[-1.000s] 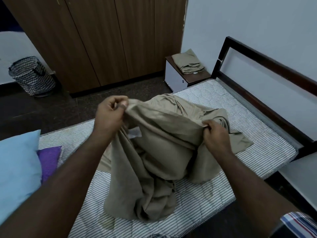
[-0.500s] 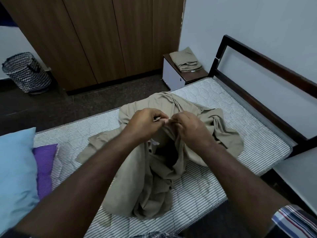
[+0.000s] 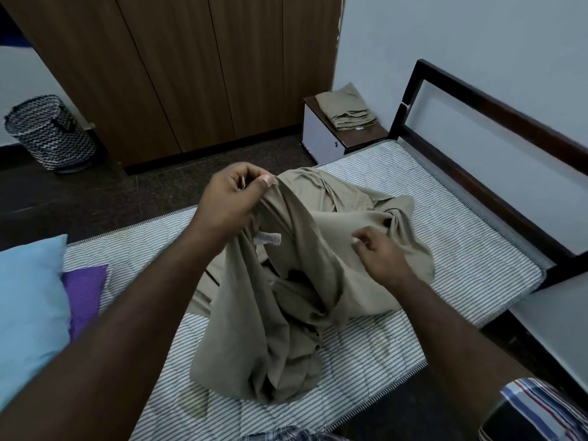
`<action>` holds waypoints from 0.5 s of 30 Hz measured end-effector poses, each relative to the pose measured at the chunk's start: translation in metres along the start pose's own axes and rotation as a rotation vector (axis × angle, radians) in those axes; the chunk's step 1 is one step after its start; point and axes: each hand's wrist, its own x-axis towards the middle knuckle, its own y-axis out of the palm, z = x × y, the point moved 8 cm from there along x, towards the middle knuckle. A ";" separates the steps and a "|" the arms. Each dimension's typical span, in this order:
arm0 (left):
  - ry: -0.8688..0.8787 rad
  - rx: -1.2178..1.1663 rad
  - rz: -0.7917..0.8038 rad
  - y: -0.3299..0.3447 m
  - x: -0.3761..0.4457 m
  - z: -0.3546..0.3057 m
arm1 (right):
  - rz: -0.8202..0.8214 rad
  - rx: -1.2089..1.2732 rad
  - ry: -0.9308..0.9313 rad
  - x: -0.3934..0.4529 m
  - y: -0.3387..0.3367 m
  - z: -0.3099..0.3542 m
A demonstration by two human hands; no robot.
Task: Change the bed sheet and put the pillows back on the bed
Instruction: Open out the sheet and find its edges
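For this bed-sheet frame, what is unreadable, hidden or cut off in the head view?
- White tag on the beige sheet: print too small and blurred to read.
- Purple pillow: mostly hidden behind the blue pillow.
- Blue pillow: cut off by the left edge.
- Right hand: fingertips buried in sheet folds, so its grip is unclear.
- Folded cloth on the nightstand: too small to identify.

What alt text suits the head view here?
Two hands lift a bunched beige sheet over a bare striped mattress: the left hand pinches its edge, the right hand grips a fold. A blue pillow lies at left.
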 end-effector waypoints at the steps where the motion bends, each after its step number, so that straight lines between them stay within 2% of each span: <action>1: -0.006 0.007 0.009 0.002 0.000 0.001 | 0.059 0.113 -0.015 -0.003 0.009 0.013; 4: -0.018 0.012 0.060 0.017 -0.006 0.002 | 0.222 0.219 -0.115 -0.017 0.038 0.057; 7: -0.034 -0.045 0.073 0.025 -0.010 0.004 | 0.155 0.048 -0.225 -0.021 0.054 0.067; 15: -0.171 -0.377 -0.066 -0.003 -0.005 0.016 | -0.079 -0.263 0.080 -0.022 0.036 -0.016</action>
